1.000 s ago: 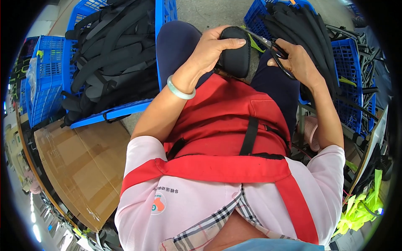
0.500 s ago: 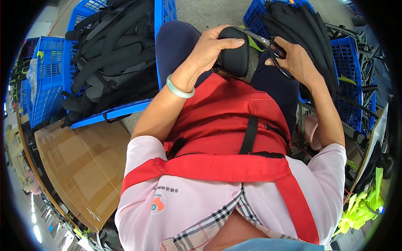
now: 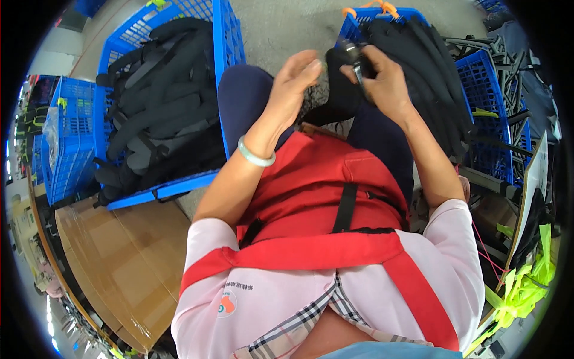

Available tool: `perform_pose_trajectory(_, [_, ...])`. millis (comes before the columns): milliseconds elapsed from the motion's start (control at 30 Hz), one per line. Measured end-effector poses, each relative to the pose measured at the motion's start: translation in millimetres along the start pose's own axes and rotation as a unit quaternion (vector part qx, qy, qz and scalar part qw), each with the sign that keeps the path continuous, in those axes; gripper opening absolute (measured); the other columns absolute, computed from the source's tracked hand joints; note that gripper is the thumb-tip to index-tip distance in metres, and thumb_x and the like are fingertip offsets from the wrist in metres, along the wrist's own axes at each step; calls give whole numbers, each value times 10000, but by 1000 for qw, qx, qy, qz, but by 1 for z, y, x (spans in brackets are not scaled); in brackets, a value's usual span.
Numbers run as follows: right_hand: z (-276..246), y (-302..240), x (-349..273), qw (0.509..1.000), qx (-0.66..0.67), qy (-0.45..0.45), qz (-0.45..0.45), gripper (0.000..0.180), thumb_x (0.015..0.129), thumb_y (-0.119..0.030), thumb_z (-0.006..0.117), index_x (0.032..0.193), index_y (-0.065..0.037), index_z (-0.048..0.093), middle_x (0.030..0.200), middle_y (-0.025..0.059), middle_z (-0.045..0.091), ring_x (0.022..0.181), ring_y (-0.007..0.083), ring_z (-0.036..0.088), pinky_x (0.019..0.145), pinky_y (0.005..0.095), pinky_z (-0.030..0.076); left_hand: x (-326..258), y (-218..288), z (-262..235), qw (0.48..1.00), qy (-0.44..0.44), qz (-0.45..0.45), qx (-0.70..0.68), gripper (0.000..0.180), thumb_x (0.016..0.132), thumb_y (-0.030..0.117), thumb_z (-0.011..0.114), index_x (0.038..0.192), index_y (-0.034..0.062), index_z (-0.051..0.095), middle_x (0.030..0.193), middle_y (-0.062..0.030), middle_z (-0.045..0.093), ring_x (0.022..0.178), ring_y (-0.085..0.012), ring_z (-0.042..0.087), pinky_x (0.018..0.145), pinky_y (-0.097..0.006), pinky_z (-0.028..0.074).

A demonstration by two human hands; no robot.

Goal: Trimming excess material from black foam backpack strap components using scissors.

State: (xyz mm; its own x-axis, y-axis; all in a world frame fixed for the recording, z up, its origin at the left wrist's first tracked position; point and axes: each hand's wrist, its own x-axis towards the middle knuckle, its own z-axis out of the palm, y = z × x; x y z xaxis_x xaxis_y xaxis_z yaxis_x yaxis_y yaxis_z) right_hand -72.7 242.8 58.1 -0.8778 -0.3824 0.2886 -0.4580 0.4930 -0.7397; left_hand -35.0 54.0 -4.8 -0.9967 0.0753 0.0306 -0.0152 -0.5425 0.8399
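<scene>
My right hand (image 3: pixel 382 81) is closed round a pair of black-handled scissors (image 3: pixel 359 66), partly blurred by motion. Right beside the scissors, a black padded strap (image 3: pixel 342 84) hangs between my knees; what holds it up is hard to make out. My left hand (image 3: pixel 294 81) is raised to the left of the strap, apart from it. Its thumb and fingers are curled together at the tips, and anything between them is too small to tell. A pale green bangle (image 3: pixel 254 154) circles my left wrist. Over my lap lies a red apron (image 3: pixel 317 185).
A blue crate (image 3: pixel 224 90) piled with black padded straps (image 3: pixel 161 90) stands at my left, above a cardboard box (image 3: pixel 119 263). Another blue crate (image 3: pixel 406 13) of black straps is at my right. Bright yellow strips (image 3: pixel 526 287) hang at the lower right.
My left hand has let go of the black padded strap and drawn slightly away. My right hand has moved left with the scissors. The view has shifted a little.
</scene>
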Motion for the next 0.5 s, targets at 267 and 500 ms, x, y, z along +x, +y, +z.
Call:
perform_pose_trajectory(267, [-12, -21, -16, 876, 419, 146, 190, 180, 858, -142, 659, 792, -40, 526, 591, 56, 568, 508, 101, 521, 489, 233, 395, -3, 9, -11, 992, -12, -69, -104, 356, 947, 282, 582, 1137, -19, 566, 1094, -139, 615, 1018, -242, 600, 938, -374, 462])
perform_pose_trajectory(500, [43, -12, -53, 851, 446, 32, 274, 124, 880, -114, 654, 854, -49, 552, 633, 40, 578, 587, 111, 550, 557, 251, 434, 8, 40, -38, 950, -7, -53, -307, 288, 929, 171, 597, 1169, 18, 558, 1148, -96, 624, 1078, -218, 583, 971, -373, 439])
